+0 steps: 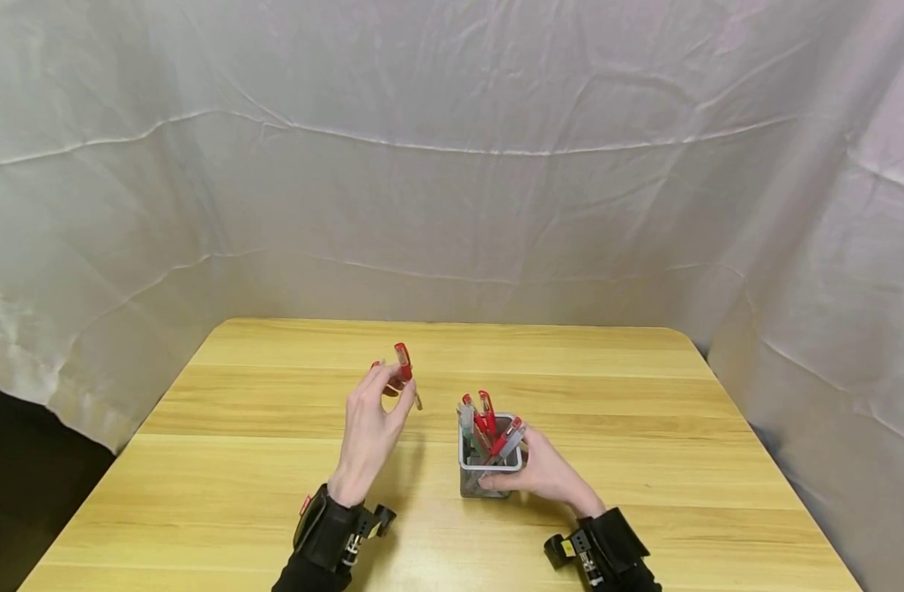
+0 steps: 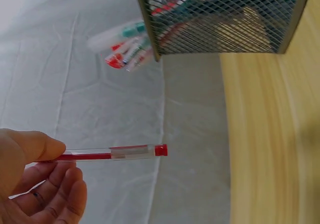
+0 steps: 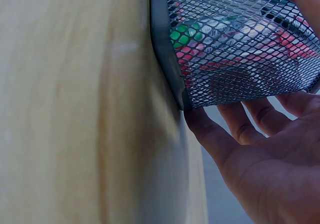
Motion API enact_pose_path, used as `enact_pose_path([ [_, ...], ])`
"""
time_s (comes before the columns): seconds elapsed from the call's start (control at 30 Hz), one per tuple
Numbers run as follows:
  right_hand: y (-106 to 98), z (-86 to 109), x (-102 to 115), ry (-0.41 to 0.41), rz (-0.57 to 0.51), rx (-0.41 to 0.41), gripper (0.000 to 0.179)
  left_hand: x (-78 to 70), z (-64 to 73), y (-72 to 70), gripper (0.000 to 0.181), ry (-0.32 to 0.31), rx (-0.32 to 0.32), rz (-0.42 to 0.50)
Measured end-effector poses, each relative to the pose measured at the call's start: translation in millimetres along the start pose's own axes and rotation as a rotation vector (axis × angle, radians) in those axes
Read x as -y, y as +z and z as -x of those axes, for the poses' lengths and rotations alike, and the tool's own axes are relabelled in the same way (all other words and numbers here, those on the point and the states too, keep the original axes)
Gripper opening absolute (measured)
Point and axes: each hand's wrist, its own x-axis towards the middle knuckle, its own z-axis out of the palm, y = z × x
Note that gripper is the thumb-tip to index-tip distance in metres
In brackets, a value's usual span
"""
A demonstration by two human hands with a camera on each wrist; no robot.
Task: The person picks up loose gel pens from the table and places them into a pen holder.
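Note:
My left hand is raised over the table, left of the pen holder, and pinches a red pen. In the left wrist view the clear-barrelled pen sticks out from between thumb and fingers. Another bit of red shows behind those fingers in the head view; what it is I cannot tell. A dark mesh pen holder stands upright on the table, and my right hand grips it from the right, thumb across the front. Several red-topped pens and others with green or clear parts lean inside it.
The light wood table spreads out around both hands. Pale cloth hangs behind the table and along its sides. A dark area lies beyond the table's left edge.

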Motion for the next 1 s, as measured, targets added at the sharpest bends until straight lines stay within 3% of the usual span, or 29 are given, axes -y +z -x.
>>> enact_pose_path([
  [0.23, -0.2, -0.2, -0.7, 0.006, 0.005, -0.005, 0.080, -11.8, -1.1, -3.7, 0.024, 0.068, -0.024, 0.075],
  [0.4, -0.3, -0.3, -0.6, 0.004, 0.007, -0.007, 0.080, -21.1, -0.3, -7.1, 0.043, 0.074, -0.015, 0.125],
  [0.6, -0.3, -0.3, -0.4, -0.001, 0.006, -0.007, 0.080, -28.8, 0.0, -9.4, 0.066, 0.128, 0.005, 0.153],
  [1.0, 0.0, -1.2, -1.7, -0.003, 0.004, -0.007, 0.081, -40.1, 3.6, -7.5, 0.074, 0.231, 0.029, 0.147],
])
